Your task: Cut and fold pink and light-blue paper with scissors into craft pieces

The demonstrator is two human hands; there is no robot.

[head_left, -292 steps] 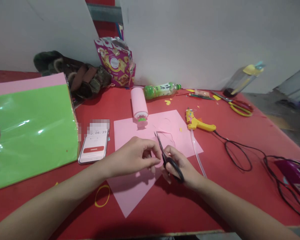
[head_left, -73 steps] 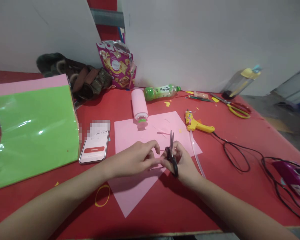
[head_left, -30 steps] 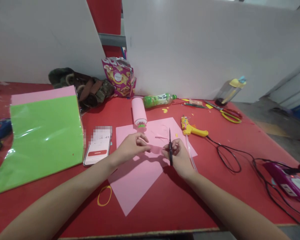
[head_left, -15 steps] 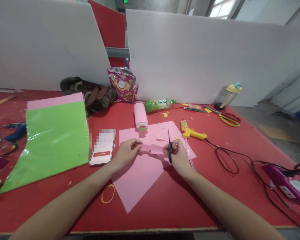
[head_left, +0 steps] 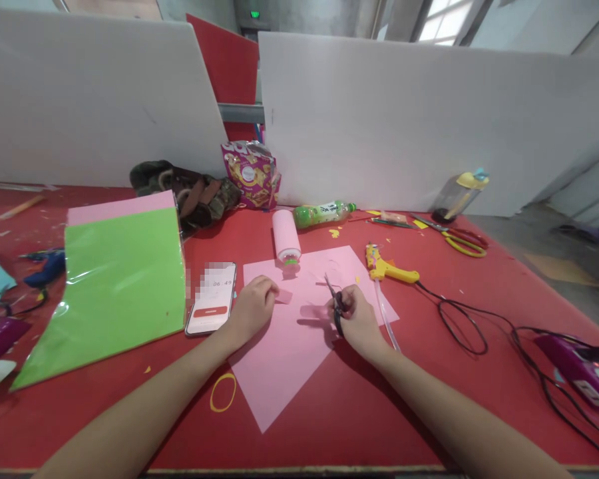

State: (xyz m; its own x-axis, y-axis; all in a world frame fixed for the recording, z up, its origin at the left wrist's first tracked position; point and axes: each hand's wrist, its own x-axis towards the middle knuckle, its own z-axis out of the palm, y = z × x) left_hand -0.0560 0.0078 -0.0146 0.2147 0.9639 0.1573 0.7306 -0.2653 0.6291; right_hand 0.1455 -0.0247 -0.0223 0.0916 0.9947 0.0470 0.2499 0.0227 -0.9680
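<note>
My left hand (head_left: 255, 303) is closed, pinching a small pink paper piece (head_left: 283, 297) over the pink sheet (head_left: 284, 359). Black-handled scissors (head_left: 337, 303) are in my closed right hand (head_left: 358, 319), their blades pointing up and away to the left. A second pink strip (head_left: 315, 311) shows at my right fingertips; whether it is pinched there is hard to make out. Beyond both hands, a bottle wrapped in pink (head_left: 285, 234) lies on its side at the sheet's far edge. Thin pink offcuts (head_left: 330, 274) are scattered on the sheet.
A phone (head_left: 212, 299) lies beside my left hand, near green sheets (head_left: 124, 279). To the right are a yellow glue gun (head_left: 392, 271), its black cord, and a purple power strip (head_left: 579, 366). A green bottle (head_left: 324, 213) and larger scissors (head_left: 459, 241) lie farther back.
The pink strip stretched between my hands is now seen as two separate pieces. My left hand has drawn away from my right, and the scissors have tilted to the left.
</note>
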